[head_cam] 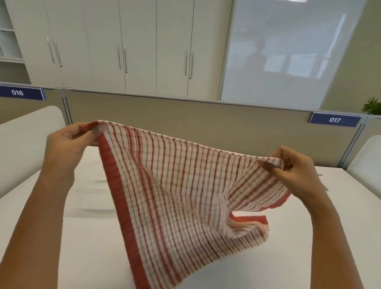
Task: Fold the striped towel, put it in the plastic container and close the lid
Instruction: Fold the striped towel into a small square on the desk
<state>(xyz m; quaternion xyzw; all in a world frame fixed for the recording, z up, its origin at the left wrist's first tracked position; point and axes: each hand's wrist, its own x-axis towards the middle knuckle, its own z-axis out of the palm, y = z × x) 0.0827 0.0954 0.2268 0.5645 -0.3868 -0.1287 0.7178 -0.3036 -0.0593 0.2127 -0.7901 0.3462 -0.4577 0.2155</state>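
A white towel with red stripes and a red border [176, 202] is held up above the white table [83, 249], stretched between both hands. My left hand [72, 140] pinches its top left corner. My right hand [295, 172] pinches the top right corner. The lower part of the towel sags and bunches at the right, and its bottom corner reaches the table near the front edge. A clear plastic container [95, 196] lies on the table behind the towel's left side; it is faint and partly hidden, and I cannot tell whether its lid is on.
A beige partition [186, 119] with blue number signs 016 and 017 closes the far side of the table. White chair backs [377, 162] stand at both sides. Cabinets and a glass panel are beyond.
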